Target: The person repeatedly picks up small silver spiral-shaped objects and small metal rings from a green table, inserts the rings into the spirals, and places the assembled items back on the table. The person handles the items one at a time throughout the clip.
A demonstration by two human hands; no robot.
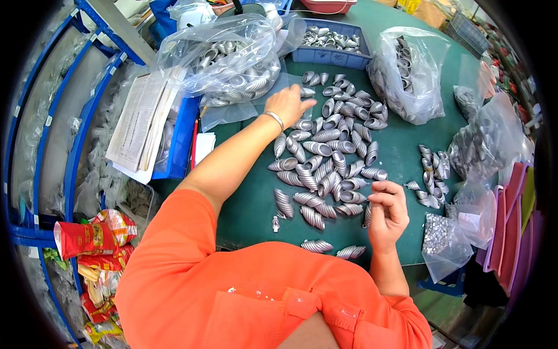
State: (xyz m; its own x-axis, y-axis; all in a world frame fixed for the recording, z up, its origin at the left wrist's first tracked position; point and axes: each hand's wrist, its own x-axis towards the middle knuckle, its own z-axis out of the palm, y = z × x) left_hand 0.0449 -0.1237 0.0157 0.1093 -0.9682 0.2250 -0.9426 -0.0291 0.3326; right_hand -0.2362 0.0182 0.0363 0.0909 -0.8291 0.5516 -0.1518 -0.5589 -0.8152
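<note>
ribbed grey shells (325, 135) spread loose on the green worktop (404, 145). likely light, stiff, a bit slick; hollow mouths may have sharp rims, so pinch across the ribbed middle. left hand (285, 106) at far shells, thumb spread; right hand (388, 216) half-curled beside near ones. can't tell if either grip holds any.

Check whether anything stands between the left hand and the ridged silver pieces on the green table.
Nothing visible does. The left hand is at the far left edge of the ridged silver pieces, with one right beside it. The large clear bag lies beyond and left of the hand, not between.
</note>
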